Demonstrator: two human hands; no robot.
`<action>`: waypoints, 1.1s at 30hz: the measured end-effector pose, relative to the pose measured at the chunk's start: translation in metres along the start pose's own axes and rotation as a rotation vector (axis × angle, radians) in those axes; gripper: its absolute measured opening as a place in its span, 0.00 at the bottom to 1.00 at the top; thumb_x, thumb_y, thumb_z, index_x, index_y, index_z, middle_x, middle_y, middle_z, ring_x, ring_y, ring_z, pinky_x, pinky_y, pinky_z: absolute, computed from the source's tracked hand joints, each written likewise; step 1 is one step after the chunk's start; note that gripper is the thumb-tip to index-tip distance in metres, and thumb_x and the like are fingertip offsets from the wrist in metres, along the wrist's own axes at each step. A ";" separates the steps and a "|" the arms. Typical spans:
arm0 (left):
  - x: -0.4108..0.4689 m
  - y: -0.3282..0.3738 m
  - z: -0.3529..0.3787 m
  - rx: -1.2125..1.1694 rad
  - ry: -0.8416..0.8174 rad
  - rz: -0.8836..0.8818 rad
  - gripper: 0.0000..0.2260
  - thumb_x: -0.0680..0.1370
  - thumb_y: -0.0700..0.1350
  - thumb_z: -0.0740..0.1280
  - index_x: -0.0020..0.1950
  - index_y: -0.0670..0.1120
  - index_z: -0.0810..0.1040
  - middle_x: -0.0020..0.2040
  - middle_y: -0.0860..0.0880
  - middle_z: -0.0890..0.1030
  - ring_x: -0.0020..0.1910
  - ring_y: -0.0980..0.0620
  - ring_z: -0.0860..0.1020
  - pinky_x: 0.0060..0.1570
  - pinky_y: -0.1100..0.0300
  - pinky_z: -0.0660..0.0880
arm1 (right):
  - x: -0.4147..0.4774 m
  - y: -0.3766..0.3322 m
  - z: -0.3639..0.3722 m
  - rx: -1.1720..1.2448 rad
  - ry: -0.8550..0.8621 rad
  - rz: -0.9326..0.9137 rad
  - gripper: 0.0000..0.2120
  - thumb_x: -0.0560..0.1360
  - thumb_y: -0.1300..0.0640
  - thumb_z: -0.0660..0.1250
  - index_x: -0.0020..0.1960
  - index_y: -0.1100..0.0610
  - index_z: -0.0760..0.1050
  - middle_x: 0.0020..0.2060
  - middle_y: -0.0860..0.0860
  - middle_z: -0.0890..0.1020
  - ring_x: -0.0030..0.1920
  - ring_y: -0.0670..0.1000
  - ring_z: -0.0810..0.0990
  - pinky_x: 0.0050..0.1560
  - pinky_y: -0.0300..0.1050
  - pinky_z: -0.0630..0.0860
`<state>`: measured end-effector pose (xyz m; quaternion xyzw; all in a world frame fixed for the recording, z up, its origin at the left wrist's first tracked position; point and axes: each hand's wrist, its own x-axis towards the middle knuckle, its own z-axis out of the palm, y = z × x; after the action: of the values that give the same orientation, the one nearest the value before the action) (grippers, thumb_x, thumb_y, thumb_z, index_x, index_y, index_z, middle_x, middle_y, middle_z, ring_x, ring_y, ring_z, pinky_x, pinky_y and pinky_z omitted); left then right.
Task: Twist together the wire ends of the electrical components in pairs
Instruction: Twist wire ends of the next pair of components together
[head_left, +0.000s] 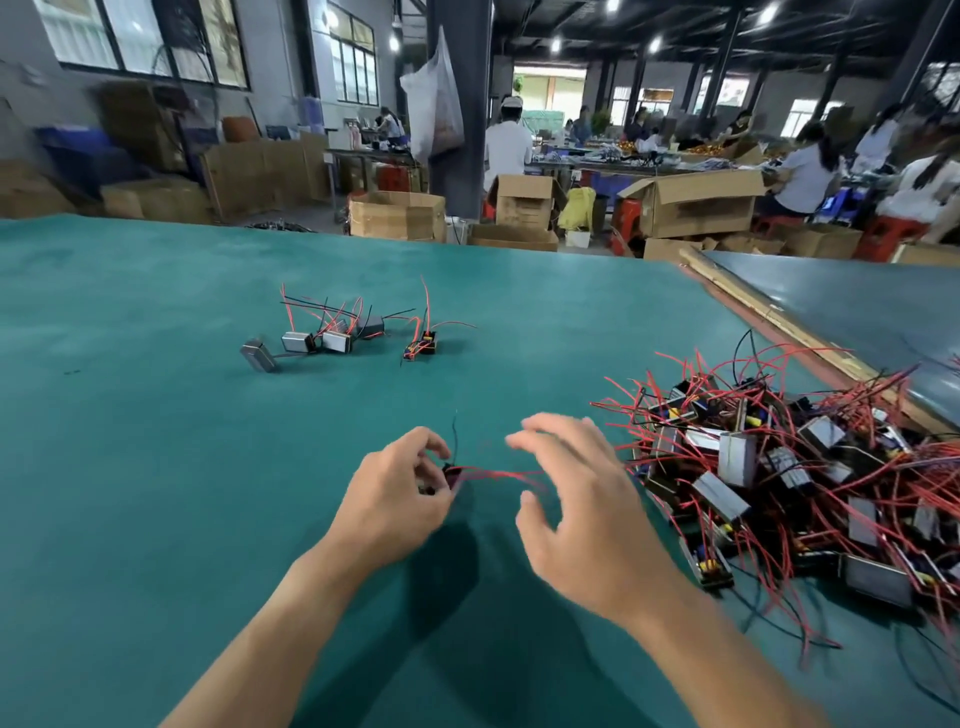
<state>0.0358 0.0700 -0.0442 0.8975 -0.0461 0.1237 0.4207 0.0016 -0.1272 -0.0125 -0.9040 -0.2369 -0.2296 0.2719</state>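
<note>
My left hand (397, 491) pinches a small black electrical component (451, 474) just above the green table. Its red wires (498, 474) trail rightward and a thin black wire (455, 434) sticks up. My right hand (576, 499) hovers beside the red wires with fingers spread and loosely bent, blurred, holding nothing. A big heap of components with red and black wires (779, 467) lies to the right. Farther back, a small group of grey components (317, 338) and a separate small black one (422, 345) lie on the table.
The green table (156, 441) stretches left and forward. A wooden strip (769, 317) borders a second table at the right. Cardboard boxes (397, 215) stand beyond the far edge, and people sit working at benches in the background.
</note>
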 end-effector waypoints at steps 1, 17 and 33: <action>0.000 0.003 0.001 -0.086 -0.034 -0.002 0.10 0.70 0.41 0.72 0.46 0.52 0.76 0.34 0.57 0.82 0.32 0.59 0.77 0.39 0.61 0.75 | -0.004 -0.002 0.006 -0.031 -0.123 -0.005 0.24 0.71 0.55 0.64 0.67 0.55 0.73 0.67 0.52 0.72 0.69 0.54 0.68 0.75 0.49 0.58; 0.127 -0.003 0.002 0.241 0.044 -0.240 0.23 0.74 0.46 0.68 0.68 0.48 0.68 0.62 0.44 0.71 0.61 0.42 0.71 0.60 0.51 0.71 | -0.006 0.004 0.012 0.060 -0.250 -0.030 0.16 0.80 0.45 0.56 0.42 0.55 0.71 0.36 0.50 0.76 0.40 0.52 0.72 0.42 0.50 0.67; 0.158 -0.005 0.022 0.395 0.004 -0.193 0.17 0.75 0.49 0.67 0.61 0.43 0.79 0.61 0.44 0.78 0.65 0.42 0.72 0.62 0.47 0.72 | -0.007 0.005 0.012 0.082 -0.253 0.013 0.15 0.77 0.44 0.54 0.42 0.55 0.70 0.37 0.52 0.76 0.40 0.54 0.73 0.41 0.52 0.68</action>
<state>0.1931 0.0594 -0.0199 0.9625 0.0659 0.0911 0.2467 0.0026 -0.1257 -0.0268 -0.9154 -0.2725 -0.1023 0.2781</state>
